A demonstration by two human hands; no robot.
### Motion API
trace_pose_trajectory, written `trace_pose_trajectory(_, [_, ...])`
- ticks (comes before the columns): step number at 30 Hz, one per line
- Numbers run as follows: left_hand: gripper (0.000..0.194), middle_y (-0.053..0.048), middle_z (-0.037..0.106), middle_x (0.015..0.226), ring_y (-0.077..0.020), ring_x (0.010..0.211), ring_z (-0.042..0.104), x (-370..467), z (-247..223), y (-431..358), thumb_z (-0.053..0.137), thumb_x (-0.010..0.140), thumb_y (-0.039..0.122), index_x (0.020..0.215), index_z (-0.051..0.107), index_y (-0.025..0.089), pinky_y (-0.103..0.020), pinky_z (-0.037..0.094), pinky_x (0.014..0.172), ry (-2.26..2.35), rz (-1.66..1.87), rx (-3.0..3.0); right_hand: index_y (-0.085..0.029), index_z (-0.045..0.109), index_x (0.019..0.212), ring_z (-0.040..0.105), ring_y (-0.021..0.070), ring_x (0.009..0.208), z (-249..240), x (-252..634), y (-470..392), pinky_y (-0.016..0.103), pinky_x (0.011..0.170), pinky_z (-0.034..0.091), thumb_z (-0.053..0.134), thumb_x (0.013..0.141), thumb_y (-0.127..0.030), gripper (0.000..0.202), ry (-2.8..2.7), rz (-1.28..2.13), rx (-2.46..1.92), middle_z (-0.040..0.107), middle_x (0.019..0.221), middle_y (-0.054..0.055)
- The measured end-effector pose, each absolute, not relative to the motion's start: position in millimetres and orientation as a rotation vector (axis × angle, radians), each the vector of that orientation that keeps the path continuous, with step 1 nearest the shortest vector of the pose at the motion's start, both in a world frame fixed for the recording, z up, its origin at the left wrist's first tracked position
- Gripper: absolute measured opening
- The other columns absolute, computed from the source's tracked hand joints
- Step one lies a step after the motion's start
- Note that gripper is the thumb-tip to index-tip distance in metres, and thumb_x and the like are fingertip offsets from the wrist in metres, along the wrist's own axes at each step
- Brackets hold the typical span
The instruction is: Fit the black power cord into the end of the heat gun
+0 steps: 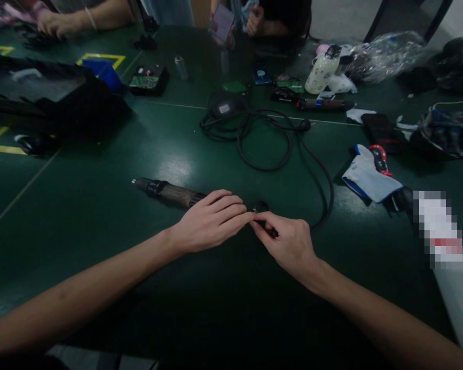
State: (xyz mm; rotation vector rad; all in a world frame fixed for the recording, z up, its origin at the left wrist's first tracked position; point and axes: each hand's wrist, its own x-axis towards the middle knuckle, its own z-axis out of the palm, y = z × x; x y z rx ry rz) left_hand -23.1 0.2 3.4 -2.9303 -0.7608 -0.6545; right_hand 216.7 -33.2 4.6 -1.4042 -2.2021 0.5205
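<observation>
An electric screwdriver (176, 195) lies on the green table, its bit end pointing left. My left hand (212, 221) is laid over its rear part, fingers together and curled round the body. At the tail end, my right hand (289, 241) pinches a black cable plug (261, 206) between thumb and fingers. The fingertips of both hands meet there, so I cannot tell whether the plug sits in the screwdriver. From the right hand a black cable (332, 187) runs up the table to a coil and a black power adapter (226, 106).
A blue-and-white glove (370, 177) lies to the right by red-black pliers-like handles (380, 159). A second screwdriver (326, 104), circuit boards (146, 79) and a cream bottle (322, 72) stand further back. A large black tray-like housing (34, 97) is at left. Other people's hands (64, 23) are across the table.
</observation>
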Motion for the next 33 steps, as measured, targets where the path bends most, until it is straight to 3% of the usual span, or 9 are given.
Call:
trace_pose_trajectory(7, [0.035, -0.007, 0.07, 0.12, -0.0209, 0.115, 0.063, -22.9, 2.0, 1.3, 0.056, 0.102, 0.023, 0.136, 0.055, 0.016, -0.037, 0.051, 0.1, -0.795, -0.682, -2.911, -0.025, 0.074, 0.105, 0.059, 0.0107, 0.055, 6.1, 217.4, -33.6, 0.026, 0.057, 0.039, 0.061, 0.1, -0.034, 0.017, -2.201, 0.538, -1.395, 0.073, 0.076, -0.003])
trace_pose_trajectory(13, [0.044, -0.007, 0.068, 0.127, -0.0215, 0.123, 0.061, -23.8, 2.8, 1.6, 0.053, 0.102, 0.018, 0.146, 0.048, 0.02, -0.039, 0.049, 0.103, -0.74, -0.63, -2.971, -0.025, 0.074, 0.107, 0.059, 0.0105, 0.055, 6.5, 217.6, -33.9, 0.026, 0.057, 0.039, 0.062, 0.1, -0.034, 0.016, -2.198, 0.549, -1.403, 0.072, 0.075, -0.004])
trace_pose_trajectory(28, [0.042, -0.007, 0.068, 0.126, -0.0219, 0.12, 0.061, -23.7, -0.9, 1.8, 0.061, 0.1, 0.024, 0.14, 0.053, 0.016, -0.038, 0.05, 0.103, -0.809, -0.728, -2.923, -0.023, 0.073, 0.105, 0.058, 0.0093, 0.055, 1.9, 218.1, -33.9, 0.024, 0.057, 0.038, 0.063, 0.099, -0.032, 0.014, -2.167, 0.563, -1.376, 0.07, 0.075, -0.005])
trace_pose_trajectory(33, [0.045, -0.006, 0.069, 0.125, -0.0215, 0.122, 0.061, -24.3, -0.3, 1.9, 0.058, 0.099, 0.017, 0.144, 0.05, 0.019, -0.038, 0.05, 0.103, -0.758, -0.722, -2.944, -0.023, 0.073, 0.105, 0.058, 0.0098, 0.055, 1.6, 218.1, -33.9, 0.025, 0.057, 0.037, 0.063, 0.099, -0.031, 0.014, -2.177, 0.539, -1.374, 0.07, 0.073, -0.004])
